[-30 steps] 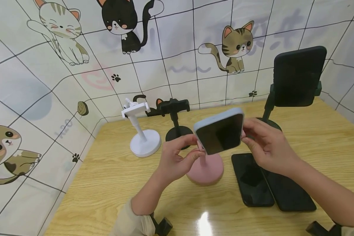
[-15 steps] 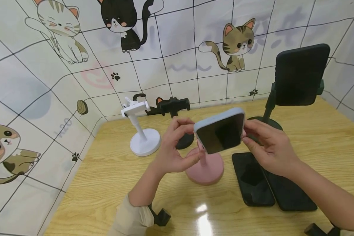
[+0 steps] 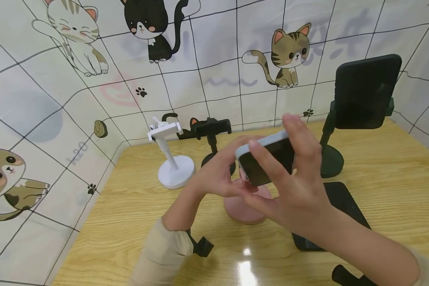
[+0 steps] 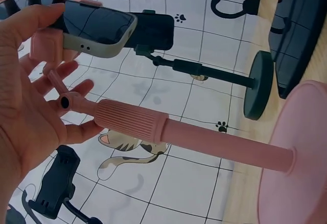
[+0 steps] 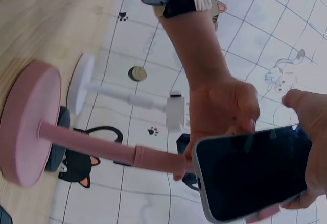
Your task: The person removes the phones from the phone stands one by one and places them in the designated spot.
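Observation:
A phone (image 3: 280,155) in a pale blue case sits tilted in the clamp of a pink phone stand (image 3: 244,212). My left hand (image 3: 218,174) is at the phone's left end. In the left wrist view its thumb lies along the pink clamp (image 4: 47,46) and phone edge, with the fingers curled behind near the stand's neck. My right hand (image 3: 304,194) crosses in front of the phone with fingers spread. One fingertip overlaps the top left of the phone and another rises past its right end; the thumb reaches toward my left hand beneath.
Behind to the left stand a white phone stand (image 3: 176,171) and a black phone stand (image 3: 212,127). At right, a dark green stand (image 3: 331,161) holds a large black phone (image 3: 368,93). More black phones (image 3: 344,202) lie on the wooden table (image 3: 128,226), partly hidden by my right arm.
My right hand has left the phone's right edge and swung left across its front, fingers spreading. My left hand loosened, then moved in closer behind the phone's left end. Phone and stand stay put.

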Demonstrator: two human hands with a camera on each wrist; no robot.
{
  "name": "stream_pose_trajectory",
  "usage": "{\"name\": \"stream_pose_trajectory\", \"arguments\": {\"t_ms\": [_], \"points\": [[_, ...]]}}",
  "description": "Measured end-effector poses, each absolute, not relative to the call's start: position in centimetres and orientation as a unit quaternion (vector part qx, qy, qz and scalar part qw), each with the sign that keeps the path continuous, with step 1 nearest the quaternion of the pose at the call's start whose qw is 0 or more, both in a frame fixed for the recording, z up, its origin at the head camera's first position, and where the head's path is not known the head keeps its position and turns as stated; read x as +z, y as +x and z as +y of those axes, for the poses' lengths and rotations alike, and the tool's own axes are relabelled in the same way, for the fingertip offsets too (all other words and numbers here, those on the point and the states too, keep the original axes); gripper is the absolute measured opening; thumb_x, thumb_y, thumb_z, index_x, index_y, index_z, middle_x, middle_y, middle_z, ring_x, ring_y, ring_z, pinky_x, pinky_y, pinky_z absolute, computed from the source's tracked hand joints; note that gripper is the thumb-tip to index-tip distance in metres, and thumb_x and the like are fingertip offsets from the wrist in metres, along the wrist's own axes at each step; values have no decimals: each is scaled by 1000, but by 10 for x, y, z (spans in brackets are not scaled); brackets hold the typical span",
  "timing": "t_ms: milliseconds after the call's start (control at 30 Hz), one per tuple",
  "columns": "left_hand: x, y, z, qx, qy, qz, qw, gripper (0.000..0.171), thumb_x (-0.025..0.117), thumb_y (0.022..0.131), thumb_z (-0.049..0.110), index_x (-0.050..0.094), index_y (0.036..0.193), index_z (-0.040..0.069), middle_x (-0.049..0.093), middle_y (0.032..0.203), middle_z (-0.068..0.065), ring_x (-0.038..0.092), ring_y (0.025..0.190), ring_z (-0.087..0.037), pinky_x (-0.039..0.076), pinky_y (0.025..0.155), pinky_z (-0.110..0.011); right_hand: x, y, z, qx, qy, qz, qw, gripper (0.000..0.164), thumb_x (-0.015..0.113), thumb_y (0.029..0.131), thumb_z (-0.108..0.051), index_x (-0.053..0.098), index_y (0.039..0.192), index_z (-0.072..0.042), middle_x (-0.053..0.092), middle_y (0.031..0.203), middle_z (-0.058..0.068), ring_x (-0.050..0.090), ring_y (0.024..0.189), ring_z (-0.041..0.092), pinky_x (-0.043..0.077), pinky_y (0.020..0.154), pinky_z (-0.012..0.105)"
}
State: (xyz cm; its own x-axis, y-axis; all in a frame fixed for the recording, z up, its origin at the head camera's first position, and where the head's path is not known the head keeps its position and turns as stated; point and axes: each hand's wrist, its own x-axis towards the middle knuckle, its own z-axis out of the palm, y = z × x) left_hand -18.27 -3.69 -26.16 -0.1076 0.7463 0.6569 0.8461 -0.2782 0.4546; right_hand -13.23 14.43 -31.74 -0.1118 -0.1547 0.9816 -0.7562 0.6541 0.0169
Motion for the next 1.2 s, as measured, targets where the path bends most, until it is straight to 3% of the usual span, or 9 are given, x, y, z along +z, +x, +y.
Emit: {"name": "stream_pose_trajectory", "arguments": {"t_ms": [133,267,433,633,1200], "points": [[-262,-187,-38,-430,-659,-614,60,51,62,67,15,44,112,-1,52,104,-13,46,95,-17,41,86,-31,-258,-98,102,223,301,-708,598,66,77,64,-30,53,119,-4,30,135,27,29,117,51,25,96,60],[-263,-189,-37,-441,-652,-615,48,49,66,65,10,46,108,-1,52,100,-12,47,92,-17,41,85,-31,-245,-93,87,199,255,-710,625,46,64,81,-34,49,111,-3,31,131,23,32,113,48,28,93,59],[-265,-190,-33,-486,-636,-600,1,53,70,61,3,46,108,-4,53,100,-16,49,92,-19,42,85,-33,-245,-101,81,180,223,-706,648,37,66,79,-25,47,103,-4,33,123,24,34,106,46,30,85,59],[-267,-191,-30,-506,-629,-590,-15,53,70,59,1,47,106,-5,52,98,-16,49,91,-19,42,83,-34,-245,-102,81,181,221,-708,646,33,59,71,-8,46,102,-4,32,121,24,34,103,44,29,78,58],[-269,-193,-26,-525,-635,-567,-11,52,72,56,4,49,102,-3,52,94,-15,48,86,-21,43,77,-35,-245,-103,83,212,247,-710,625,31,58,73,-7,46,101,-4,30,121,21,31,104,43,28,77,57]]}}
